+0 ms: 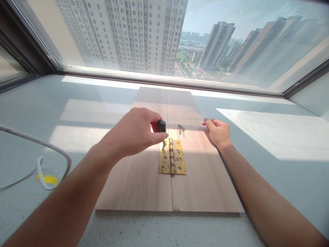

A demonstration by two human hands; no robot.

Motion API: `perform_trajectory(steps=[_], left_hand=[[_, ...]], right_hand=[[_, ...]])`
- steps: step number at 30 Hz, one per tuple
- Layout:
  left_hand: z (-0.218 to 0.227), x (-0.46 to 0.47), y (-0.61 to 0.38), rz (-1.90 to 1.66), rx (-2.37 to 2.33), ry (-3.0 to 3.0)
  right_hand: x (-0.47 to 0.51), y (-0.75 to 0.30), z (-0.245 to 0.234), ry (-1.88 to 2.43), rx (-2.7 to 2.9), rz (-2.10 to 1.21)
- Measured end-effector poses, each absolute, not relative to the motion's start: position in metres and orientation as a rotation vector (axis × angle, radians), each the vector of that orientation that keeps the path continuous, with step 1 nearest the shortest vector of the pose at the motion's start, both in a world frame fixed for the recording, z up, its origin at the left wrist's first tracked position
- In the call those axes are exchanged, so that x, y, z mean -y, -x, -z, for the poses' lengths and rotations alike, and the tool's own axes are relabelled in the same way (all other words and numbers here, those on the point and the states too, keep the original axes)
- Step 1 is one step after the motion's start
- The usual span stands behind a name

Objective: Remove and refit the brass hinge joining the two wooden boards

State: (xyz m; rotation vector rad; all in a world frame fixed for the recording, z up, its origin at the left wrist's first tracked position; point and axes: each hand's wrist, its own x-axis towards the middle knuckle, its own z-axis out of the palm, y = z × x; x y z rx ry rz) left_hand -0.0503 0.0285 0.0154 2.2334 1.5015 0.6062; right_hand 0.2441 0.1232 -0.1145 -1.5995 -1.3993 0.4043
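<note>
My left hand [136,132] grips a screwdriver [161,126] by its black and red handle, held nearly upright. Its shaft points down at the upper part of the left leaf of a worn brass hinge [182,156]; whether the tip sits in a screw cannot be made out. The hinge lies open across the seam between a left wooden board [136,185] and a right wooden board [205,185]. Beyond the hinge, several screws [181,129] lie in a small pile. My right hand [218,132] is closed, fingers curled, at the right board's outer edge; its inside is hidden.
Both boards rest on a pale speckled sill [269,137] with patches of sunlight. On the left, a white cable [68,161] loops near my forearm, with a yellow tag [50,179]. A large window [144,37] with a dark frame rises behind, showing tall buildings.
</note>
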Motion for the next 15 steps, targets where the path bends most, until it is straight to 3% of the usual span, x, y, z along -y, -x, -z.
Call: perform_trajectory(steps=[15], left_hand=[[-0.0157, -0.026, 0.0457, -0.534, -1.592, -2.314]], right_hand=[[-0.1224, -0.2434, 0.1133, 1.608, 1.429, -0.395]])
